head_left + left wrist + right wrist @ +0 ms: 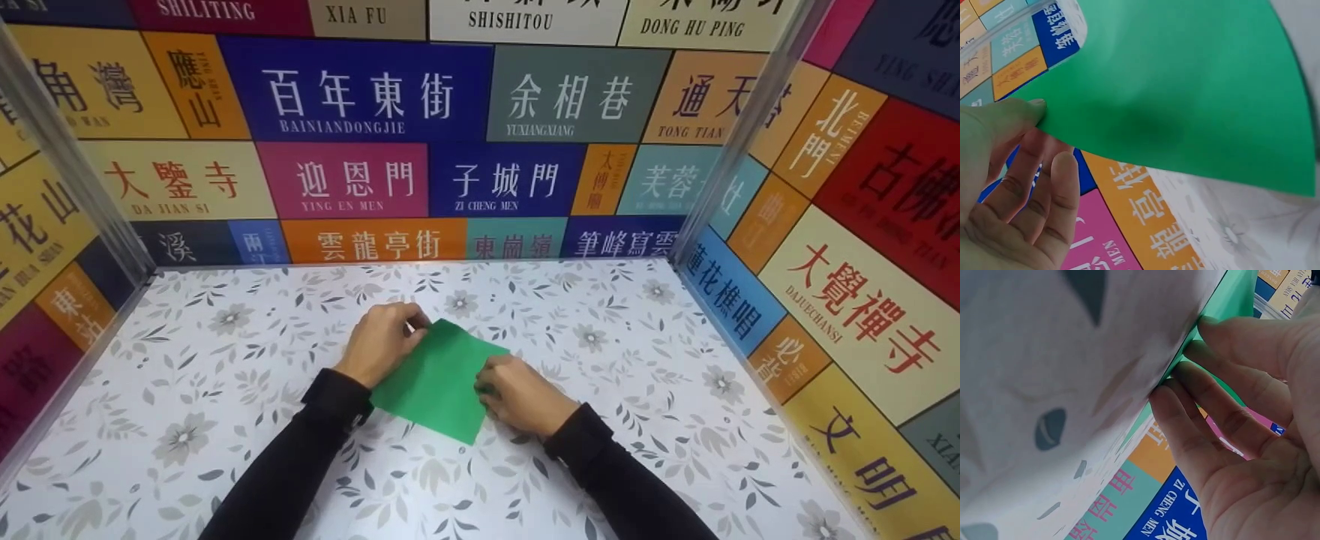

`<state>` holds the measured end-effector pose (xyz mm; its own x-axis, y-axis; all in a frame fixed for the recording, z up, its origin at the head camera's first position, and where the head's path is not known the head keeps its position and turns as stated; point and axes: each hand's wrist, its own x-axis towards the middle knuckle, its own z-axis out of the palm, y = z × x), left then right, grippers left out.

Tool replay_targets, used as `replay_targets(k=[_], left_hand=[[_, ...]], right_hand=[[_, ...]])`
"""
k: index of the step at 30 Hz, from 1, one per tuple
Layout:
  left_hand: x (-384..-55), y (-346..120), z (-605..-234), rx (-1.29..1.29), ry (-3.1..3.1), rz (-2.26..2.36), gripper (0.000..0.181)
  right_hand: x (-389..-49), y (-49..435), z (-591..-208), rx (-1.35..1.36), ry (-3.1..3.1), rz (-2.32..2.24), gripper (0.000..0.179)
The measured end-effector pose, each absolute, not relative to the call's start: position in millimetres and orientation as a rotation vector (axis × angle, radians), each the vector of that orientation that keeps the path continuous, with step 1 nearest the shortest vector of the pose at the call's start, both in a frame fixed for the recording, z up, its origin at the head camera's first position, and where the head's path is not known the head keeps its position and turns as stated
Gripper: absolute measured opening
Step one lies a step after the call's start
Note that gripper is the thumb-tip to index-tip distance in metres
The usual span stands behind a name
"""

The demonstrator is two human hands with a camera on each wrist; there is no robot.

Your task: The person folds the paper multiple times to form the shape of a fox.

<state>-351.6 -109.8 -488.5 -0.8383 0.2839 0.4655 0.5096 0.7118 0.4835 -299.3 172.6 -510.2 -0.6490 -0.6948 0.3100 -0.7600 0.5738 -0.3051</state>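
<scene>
A plain green sheet of paper lies at an angle over the table, and its upper part bows up in the left wrist view. My left hand pinches the sheet's far left corner. The thumb shows on the paper's face, while the other fingers curl loosely below. At the right edge, my right hand holds the paper with bent fingers. In the right wrist view its thumb and fingertips meet along the green edge, close to the tabletop. Part of the grip is hidden behind the knuckles in the head view.
The white tabletop carries a grey flower and leaf print. Panels with coloured sign blocks stand at the back, at the left and at the right, with clear strips at the corners.
</scene>
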Motion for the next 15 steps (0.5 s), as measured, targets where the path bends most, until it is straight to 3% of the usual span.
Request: replay_targets(k=[15], left_hand=[[-322,-93,-482,-0.668,-2.605,-0.885,0.007]], right_hand=[[-299,173,-509,1.198,-2.667,0.754,0.015]])
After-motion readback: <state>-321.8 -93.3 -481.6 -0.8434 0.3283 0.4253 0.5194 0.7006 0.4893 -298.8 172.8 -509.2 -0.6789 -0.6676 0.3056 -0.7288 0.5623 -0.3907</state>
